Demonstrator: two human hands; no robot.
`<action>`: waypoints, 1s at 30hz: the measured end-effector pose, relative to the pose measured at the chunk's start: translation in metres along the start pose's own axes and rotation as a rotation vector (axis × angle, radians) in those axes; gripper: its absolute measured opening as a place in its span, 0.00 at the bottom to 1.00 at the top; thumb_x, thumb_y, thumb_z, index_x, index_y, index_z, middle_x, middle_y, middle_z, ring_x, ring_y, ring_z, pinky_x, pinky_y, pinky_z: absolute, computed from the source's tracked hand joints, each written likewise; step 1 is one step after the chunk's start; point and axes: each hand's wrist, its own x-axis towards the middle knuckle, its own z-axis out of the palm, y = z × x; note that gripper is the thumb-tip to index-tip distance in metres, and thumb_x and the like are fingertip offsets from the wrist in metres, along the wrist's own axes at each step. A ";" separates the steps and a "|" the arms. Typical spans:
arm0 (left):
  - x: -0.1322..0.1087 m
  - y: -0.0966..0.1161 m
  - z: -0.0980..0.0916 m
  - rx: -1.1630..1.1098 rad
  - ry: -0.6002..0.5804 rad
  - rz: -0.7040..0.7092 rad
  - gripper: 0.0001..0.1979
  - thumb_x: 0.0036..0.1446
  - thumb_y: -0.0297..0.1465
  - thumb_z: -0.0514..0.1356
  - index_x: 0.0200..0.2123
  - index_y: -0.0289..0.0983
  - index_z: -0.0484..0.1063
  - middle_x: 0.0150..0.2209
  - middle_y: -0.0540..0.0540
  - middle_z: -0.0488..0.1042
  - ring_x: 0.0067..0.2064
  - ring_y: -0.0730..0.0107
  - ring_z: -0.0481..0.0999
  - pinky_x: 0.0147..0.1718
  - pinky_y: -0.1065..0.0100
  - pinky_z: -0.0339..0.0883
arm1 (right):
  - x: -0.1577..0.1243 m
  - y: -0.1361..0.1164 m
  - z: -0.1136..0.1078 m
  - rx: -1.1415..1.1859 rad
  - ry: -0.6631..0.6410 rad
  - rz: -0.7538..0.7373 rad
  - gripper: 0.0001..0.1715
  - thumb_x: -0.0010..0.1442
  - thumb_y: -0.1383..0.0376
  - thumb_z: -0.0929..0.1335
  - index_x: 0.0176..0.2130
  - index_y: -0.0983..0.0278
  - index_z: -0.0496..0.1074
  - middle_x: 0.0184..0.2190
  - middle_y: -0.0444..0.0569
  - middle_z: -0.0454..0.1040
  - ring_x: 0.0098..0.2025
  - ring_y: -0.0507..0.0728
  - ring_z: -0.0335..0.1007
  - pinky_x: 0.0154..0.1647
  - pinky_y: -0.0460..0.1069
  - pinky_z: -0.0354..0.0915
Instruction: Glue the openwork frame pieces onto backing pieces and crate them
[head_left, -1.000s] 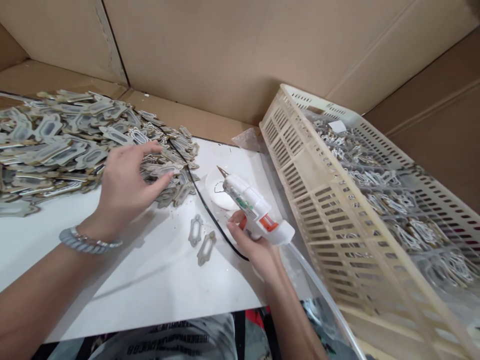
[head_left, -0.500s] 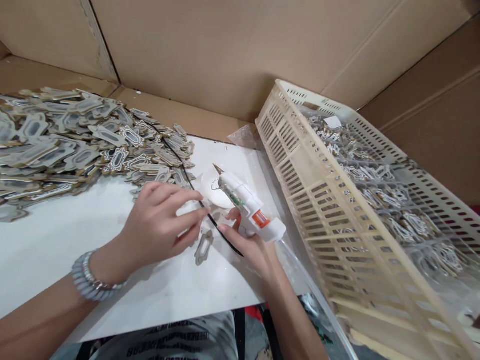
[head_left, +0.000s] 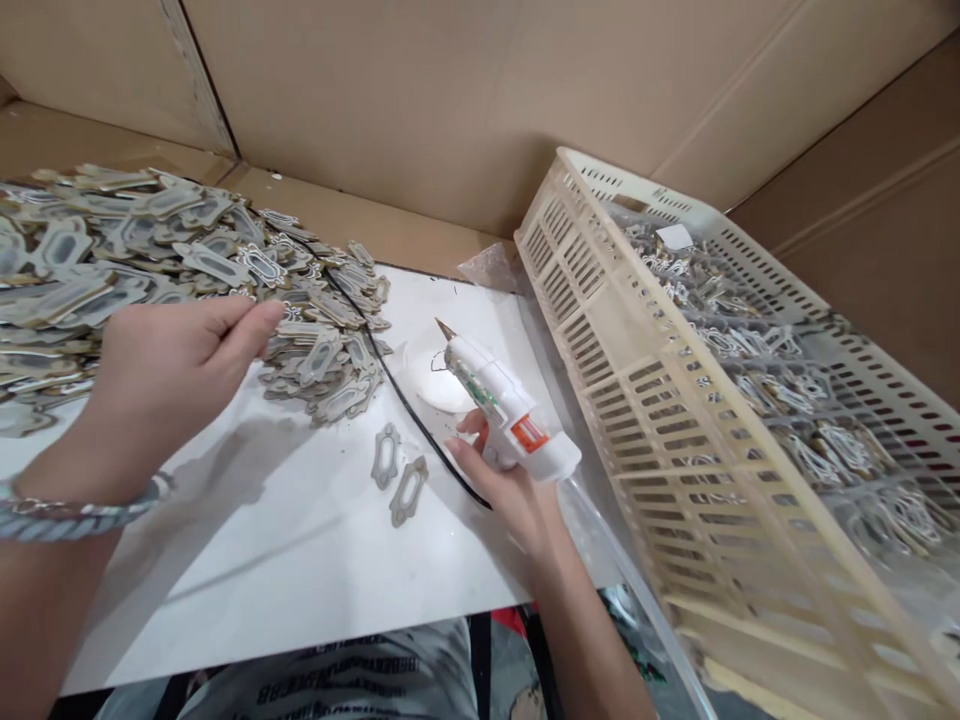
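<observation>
My right hand [head_left: 517, 500] is wrapped round the grip of a white hot glue gun [head_left: 506, 405] with an orange label. Its metal nozzle points up and away to the left, beside a round white pad [head_left: 444, 385]. My left hand [head_left: 176, 365] is closed, thumb pressed to the bent fingers, in front of the heap of small grey ornate frames [head_left: 142, 235]. Whatever those fingers hold, if anything, is hidden. Two separate grey frames, one left [head_left: 385, 456] and one right [head_left: 409, 491], lie side by side on the white table [head_left: 300, 560] between my hands.
On the right, a cream slatted plastic crate [head_left: 637, 350] holds bagged white frame pieces [head_left: 795, 385]. A black cable [head_left: 409, 405] runs from the heap to the glue gun. Cardboard walls [head_left: 390, 110] enclose the back. A clear plastic scrap [head_left: 487, 265] lies near the crate.
My left hand has moved left from beside the glue gun to the heap, its fingers closing. It uncovers the second loose frame. The glue gun stays in my right hand, nearly still.
</observation>
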 end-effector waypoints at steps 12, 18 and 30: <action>-0.020 0.020 0.018 -0.262 -0.525 0.468 0.07 0.56 0.28 0.56 0.37 0.43 0.72 0.28 0.55 0.77 0.27 0.71 0.75 0.25 0.72 0.60 | 0.003 -0.007 -0.001 -0.007 0.017 0.012 0.11 0.51 0.56 0.73 0.31 0.61 0.73 0.17 0.39 0.64 0.20 0.52 0.60 0.21 0.48 0.60; -0.041 0.033 0.031 -0.263 -0.736 0.542 0.33 0.50 0.16 0.52 0.56 0.47 0.70 0.42 0.51 0.83 0.35 0.65 0.81 0.31 0.69 0.65 | 0.003 -0.004 0.000 0.013 0.027 0.005 0.13 0.53 0.55 0.73 0.33 0.61 0.74 0.19 0.40 0.67 0.21 0.51 0.62 0.22 0.47 0.61; -0.033 0.030 0.035 -0.035 -0.593 0.468 0.14 0.55 0.28 0.59 0.45 0.42 0.76 0.36 0.46 0.83 0.29 0.62 0.79 0.23 0.66 0.60 | 0.004 0.006 -0.004 -0.036 -0.025 -0.011 0.16 0.57 0.51 0.73 0.35 0.61 0.75 0.21 0.43 0.70 0.23 0.54 0.65 0.23 0.49 0.64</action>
